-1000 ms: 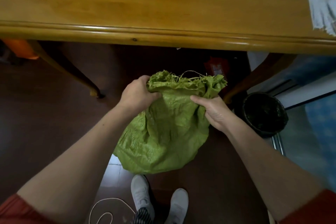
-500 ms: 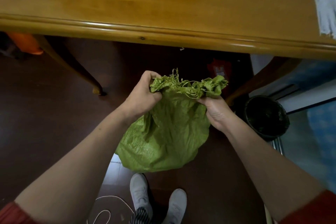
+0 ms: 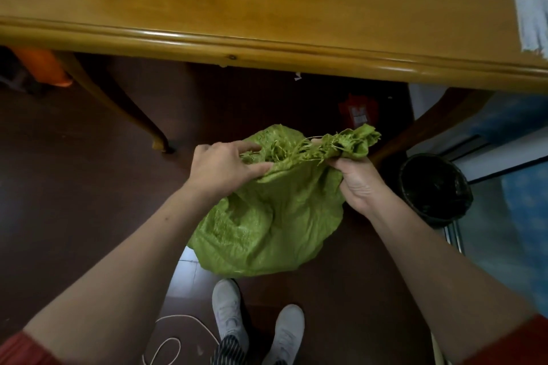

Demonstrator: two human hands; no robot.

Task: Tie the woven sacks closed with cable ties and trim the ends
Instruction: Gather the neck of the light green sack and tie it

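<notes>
A green woven sack [image 3: 267,225] hangs in front of me above the floor, its body bulging and crumpled. Its frayed mouth [image 3: 311,148] is bunched, with loose green threads sticking out. My left hand [image 3: 225,167] pinches the left part of the mouth between thumb and fingers. My right hand [image 3: 357,178] grips the gathered right part of the mouth from below. No cable tie or cutter is in view.
A wooden table [image 3: 267,9] fills the top, its edge just beyond the sack, with a white cloth [image 3: 530,15] at its right end. A black lined bin [image 3: 434,187] stands at the right. My two white shoes [image 3: 255,323] and a white cord [image 3: 166,344] are below.
My left hand has loosened its fist and now pinches the sack's rim with its fingers stretched out. The mouth has been pulled toward the right, where my right hand holds the bunch.
</notes>
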